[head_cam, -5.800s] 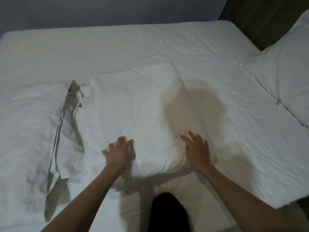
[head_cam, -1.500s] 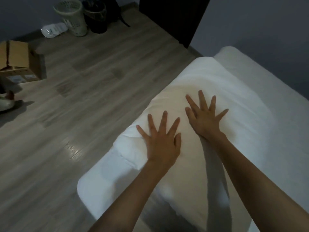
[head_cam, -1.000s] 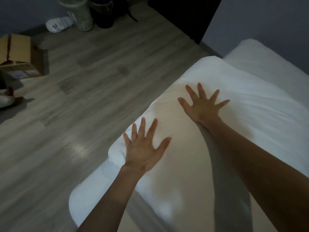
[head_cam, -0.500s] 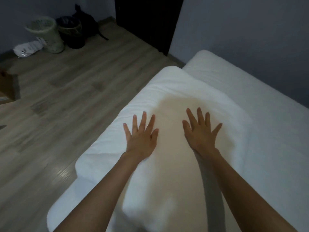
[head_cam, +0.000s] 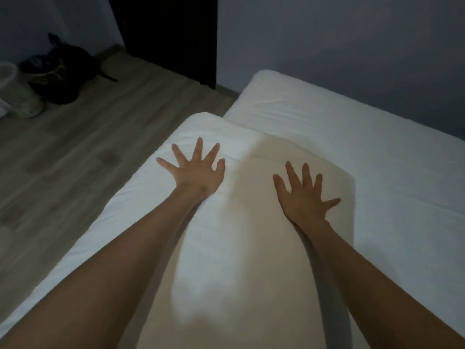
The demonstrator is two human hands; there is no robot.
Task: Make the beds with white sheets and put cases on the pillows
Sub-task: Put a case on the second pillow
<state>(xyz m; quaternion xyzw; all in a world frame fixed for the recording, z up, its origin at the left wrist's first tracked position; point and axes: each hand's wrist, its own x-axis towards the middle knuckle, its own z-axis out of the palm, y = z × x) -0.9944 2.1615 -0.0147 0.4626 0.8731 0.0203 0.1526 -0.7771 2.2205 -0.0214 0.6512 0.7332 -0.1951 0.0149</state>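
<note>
A white cased pillow (head_cam: 241, 222) lies along the left side of the bed, which is covered with a white sheet (head_cam: 377, 187). My left hand (head_cam: 198, 170) presses flat on the pillow's far left part, fingers spread wide. My right hand (head_cam: 304, 195) lies flat on the pillow's right side, fingers also spread. Both forearms reach in from the bottom of the view. The near end of the pillow is hidden under my arms.
A wooden floor (head_cam: 65, 152) runs along the left of the bed. A pale basket (head_cam: 17, 96) and a dark bin with a black bag (head_cam: 57, 74) stand at the far left by the wall. A dark doorway (head_cam: 171, 34) is behind; a grey wall (head_cam: 352, 51) borders the bed's far side.
Both hands have slid apart across the pillow, the left going further toward its far left edge. The view has swung so more of the bed shows.
</note>
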